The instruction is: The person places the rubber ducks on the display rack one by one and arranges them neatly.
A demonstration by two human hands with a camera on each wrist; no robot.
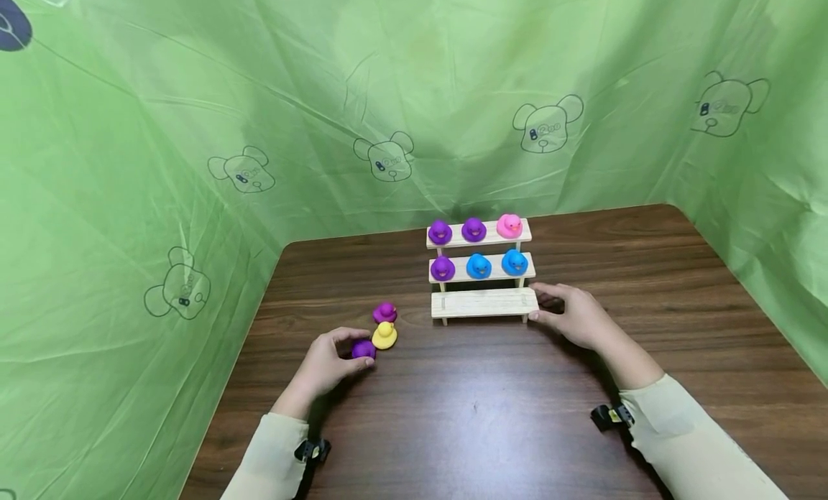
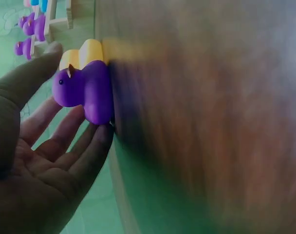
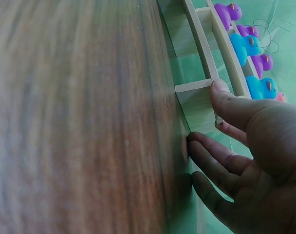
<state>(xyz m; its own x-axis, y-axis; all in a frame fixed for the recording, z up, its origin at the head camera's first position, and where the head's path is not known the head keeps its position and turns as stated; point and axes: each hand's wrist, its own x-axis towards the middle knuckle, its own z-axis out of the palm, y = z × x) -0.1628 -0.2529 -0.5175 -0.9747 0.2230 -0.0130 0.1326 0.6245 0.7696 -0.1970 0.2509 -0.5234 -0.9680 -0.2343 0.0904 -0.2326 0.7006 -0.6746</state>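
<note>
Solid purple round-bodied toy duck [image 1: 364,350], bright yellow toy duck [image 1: 384,336], reddish-purple toy duck [image 1: 384,313], pale cream wooden rack [image 1: 484,303], three purple toy ducks [image 1: 440,233], two blue toy ducks [image 1: 479,267], one pink toy duck [image 1: 509,228], dark brown streaky-grained wooden tabletop [image 1: 453,414], green fabric sheet [image 1: 453,69] patterned with dark-outlined round-eared animal heads [image 1: 547,129], off-white sleeves [image 1: 692,435]

From high before the stand [image 1: 485,303], the head view faces forward and down, while the sideways-tipped wrist views look low across the bench [image 1: 479,406], left from farther off, right close by, all three sharing the stand.
</note>
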